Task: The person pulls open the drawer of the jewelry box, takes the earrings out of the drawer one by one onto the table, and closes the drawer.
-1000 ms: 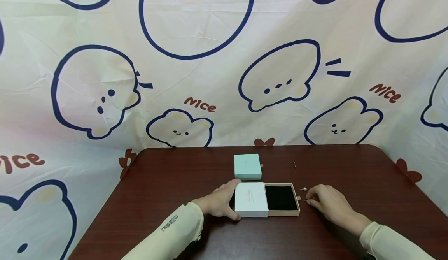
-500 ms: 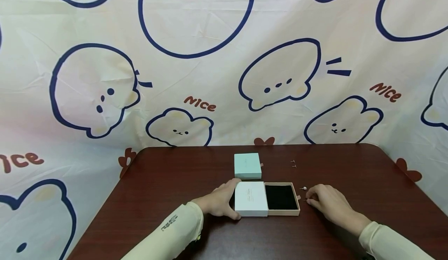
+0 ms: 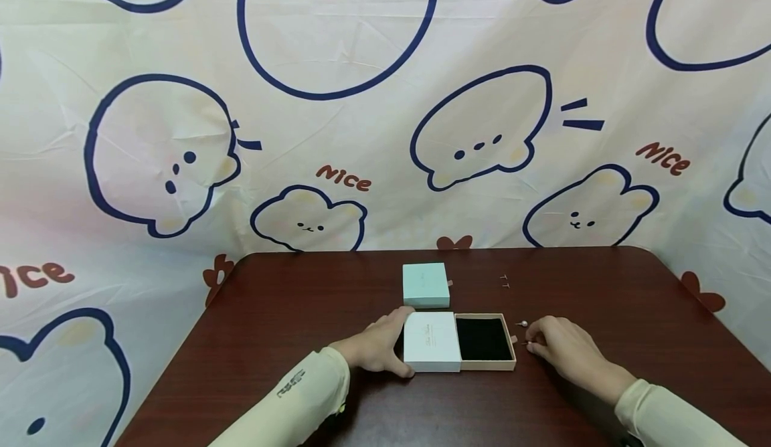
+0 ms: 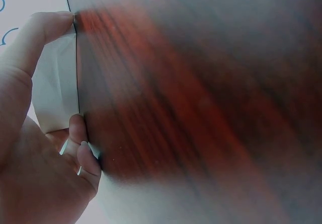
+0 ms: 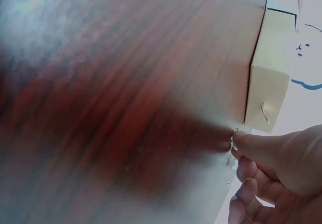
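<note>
My left hand [image 3: 381,345] grips the left end of a white jewelry box [image 3: 431,342], thumb on its near side and fingers toward its far side. The box's tan drawer [image 3: 488,367] is pulled out to the right, showing a black pad [image 3: 484,340]. To the right of the drawer's pull tab [image 3: 514,340], my right hand [image 3: 566,348] has thumb and index finger together at the tabletop. They pinch a small earring, mostly hidden by the fingertips, with a thin pin showing. Just beyond lies a pearl-headed stud earring [image 3: 524,324].
A mint-green box [image 3: 426,286] with a small tab stands right behind the white one. Two tiny T-shaped pieces [image 3: 504,282] lie farther back to the right on the dark wooden table [image 3: 289,300]. A printed cloth [image 3: 385,219] hangs behind the table.
</note>
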`<state>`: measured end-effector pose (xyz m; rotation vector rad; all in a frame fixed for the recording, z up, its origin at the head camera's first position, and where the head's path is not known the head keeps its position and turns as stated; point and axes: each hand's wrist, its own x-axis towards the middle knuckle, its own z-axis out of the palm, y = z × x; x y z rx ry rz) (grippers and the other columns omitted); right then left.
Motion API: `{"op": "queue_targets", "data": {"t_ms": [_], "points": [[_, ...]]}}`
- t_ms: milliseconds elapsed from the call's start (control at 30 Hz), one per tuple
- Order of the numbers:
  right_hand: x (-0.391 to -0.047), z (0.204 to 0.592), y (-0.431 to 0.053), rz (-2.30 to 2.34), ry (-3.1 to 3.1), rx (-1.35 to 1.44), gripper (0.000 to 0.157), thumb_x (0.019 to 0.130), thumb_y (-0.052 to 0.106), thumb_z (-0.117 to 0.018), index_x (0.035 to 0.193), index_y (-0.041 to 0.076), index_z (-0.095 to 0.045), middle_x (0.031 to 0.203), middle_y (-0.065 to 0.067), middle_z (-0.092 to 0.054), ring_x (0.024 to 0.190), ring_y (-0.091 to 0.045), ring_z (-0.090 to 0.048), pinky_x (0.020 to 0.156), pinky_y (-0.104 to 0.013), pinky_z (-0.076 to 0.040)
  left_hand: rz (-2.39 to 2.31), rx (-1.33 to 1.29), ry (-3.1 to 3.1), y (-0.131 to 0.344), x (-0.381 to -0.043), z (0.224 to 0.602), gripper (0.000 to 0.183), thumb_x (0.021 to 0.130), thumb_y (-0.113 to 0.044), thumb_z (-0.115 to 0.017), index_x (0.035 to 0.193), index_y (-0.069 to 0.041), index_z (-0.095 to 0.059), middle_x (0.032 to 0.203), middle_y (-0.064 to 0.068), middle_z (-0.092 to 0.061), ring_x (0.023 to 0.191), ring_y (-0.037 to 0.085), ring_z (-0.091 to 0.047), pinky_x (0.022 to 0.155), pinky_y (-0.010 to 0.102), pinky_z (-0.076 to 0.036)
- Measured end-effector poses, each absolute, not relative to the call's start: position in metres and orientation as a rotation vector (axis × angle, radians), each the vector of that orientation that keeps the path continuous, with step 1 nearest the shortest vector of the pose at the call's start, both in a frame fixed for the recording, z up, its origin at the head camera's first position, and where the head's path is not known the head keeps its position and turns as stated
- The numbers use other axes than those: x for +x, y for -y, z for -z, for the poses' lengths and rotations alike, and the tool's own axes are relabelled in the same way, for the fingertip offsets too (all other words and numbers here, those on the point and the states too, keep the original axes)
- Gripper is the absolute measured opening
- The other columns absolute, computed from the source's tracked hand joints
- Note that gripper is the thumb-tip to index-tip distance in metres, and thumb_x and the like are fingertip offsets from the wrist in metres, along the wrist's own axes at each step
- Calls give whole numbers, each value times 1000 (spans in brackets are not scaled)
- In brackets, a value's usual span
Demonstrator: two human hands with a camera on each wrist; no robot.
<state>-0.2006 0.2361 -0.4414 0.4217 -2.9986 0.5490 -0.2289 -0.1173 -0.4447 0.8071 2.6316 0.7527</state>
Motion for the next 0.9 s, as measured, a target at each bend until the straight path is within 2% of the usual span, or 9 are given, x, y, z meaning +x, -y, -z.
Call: {"op": "queue_targets", "data": {"t_ms": [333,567,900], "points": [[-201,442,-238,-581,3018,361,7,84,12,-81,86,15,-75,72,8,-64,64,-8,-51,56,-30,-41,-739,794,-2633,118,-230,444,104,71,-32,-90,153,-13,-29,142,2,-48,124,21,-48,104,42,-40],[-201,441,-240,-582,3012,362,8,83,14,-81,87,14,-75,68,8,-58,62,-9,-47,54,-30,-38,-741,783,-2629,117,-229,443,104,71,-32,-90,153,-13,-29,144,3,-47,124,22,-48,104,42,-39],[-203,439,-239,-592,3028,376,8,83,14,-81,88,13,-75,67,8,-57,60,-8,-47,53,-29,-37,-745,787,-2628,117,-229,444,105,71,-30,-90,153,-12,-28,145,4,-47,125,24,-48,104,44,-39]]}}
